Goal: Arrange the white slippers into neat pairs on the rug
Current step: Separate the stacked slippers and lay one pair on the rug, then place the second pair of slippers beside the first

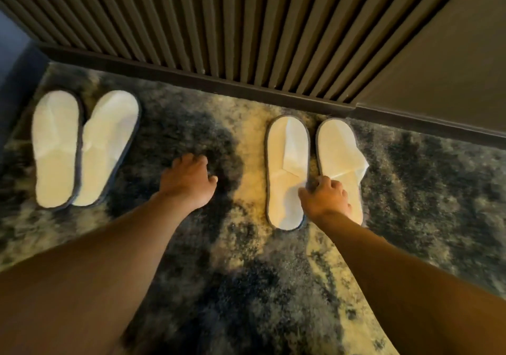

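Forearms: two bare forearms reach forward from the bottom edge, nearest the viewer, over a shaggy rug (246, 286) mottled dark grey and cream.

Left hand: the left hand (189, 183) is palm down over the dark pile between the two pairs, fingers loosely curled and holding nothing; whether it rests on the rug or hovers just above cannot be told.

Right hand: the right hand (325, 199) lies on the heel end of the right pair, fingers bent, their tips at the narrow gap between the two slippers. It seems to press or nudge rather than grasp, though a true grip cannot be ruled out.

Right pair: the right pair (287, 173) sits near the skirting board (191, 76), both slippers side by side, toes toward the wall, almost touching. The outer slipper's upper flap sticks out past its sole (a small untidiness).

Left pair: the left pair (57, 149) lies well apart, at the rug's left end, heels touching or overlapping and toes splayed slightly.

Wall: dark ribbed panelling (219, 20) rises behind the rug.

Progress: judged nearly done. All four slippers are paired on the rug; what looks left is squaring up the right pair, flattening that flap, and perhaps straightening the left pair.
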